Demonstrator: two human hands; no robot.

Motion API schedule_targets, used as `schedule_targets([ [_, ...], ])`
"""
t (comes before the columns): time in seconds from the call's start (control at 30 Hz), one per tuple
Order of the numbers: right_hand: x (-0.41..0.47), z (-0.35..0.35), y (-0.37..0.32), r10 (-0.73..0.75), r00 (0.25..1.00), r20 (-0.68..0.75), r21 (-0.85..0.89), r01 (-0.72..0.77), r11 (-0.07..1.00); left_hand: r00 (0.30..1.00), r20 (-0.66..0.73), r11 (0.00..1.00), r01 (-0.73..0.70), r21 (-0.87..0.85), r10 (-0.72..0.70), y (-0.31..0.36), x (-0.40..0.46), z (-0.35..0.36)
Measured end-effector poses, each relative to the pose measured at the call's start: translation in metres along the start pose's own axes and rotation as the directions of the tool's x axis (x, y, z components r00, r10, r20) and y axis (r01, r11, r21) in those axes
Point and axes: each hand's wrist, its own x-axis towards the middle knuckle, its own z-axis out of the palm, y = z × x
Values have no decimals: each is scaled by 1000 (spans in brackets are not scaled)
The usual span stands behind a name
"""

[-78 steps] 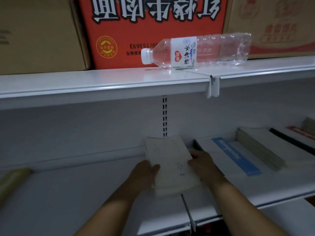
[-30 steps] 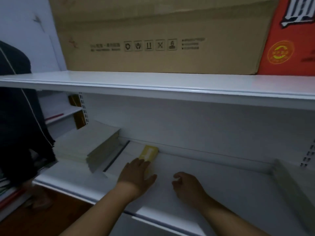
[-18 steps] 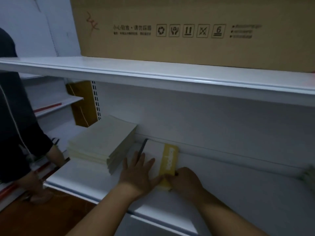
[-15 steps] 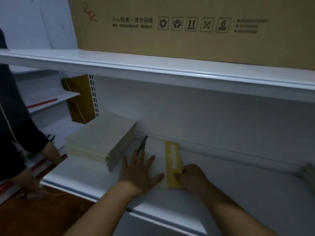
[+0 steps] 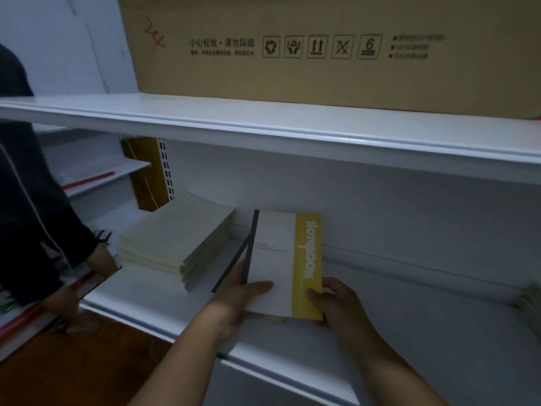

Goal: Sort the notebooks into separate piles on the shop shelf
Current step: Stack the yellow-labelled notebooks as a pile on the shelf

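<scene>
Both hands on white notebook with yellow band (image 5: pixel 285 259), lifted, tilted up above front part of white shelf (image 5: pixel 409 332). Left hand (image 5: pixel 243 291) grips its near left edge, thumb across cover beside dark spine. Right hand (image 5: pixel 336 300) pinches near right corner at yellow band. Cream notebook pile (image 5: pixel 172 244) lies just left, toward shelf's left end. Cardboard box (image 5: pixel 322 48) sits on upper shelf (image 5: pixel 263 124). Another person's dark sleeve (image 5: pixel 32 218) at far left.
</scene>
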Motion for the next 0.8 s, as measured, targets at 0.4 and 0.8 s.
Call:
schedule_targets([
  [0.4, 11, 37, -10, -52, 997, 61, -760, 81, 644, 944, -259, 979, -202, 41, 205, -2, -31, -40],
  [0.8, 31, 4, -7, -33, 998, -54, -608, -7, 794, 926, -306, 975, -209, 72, 221, 1, -38, -51],
])
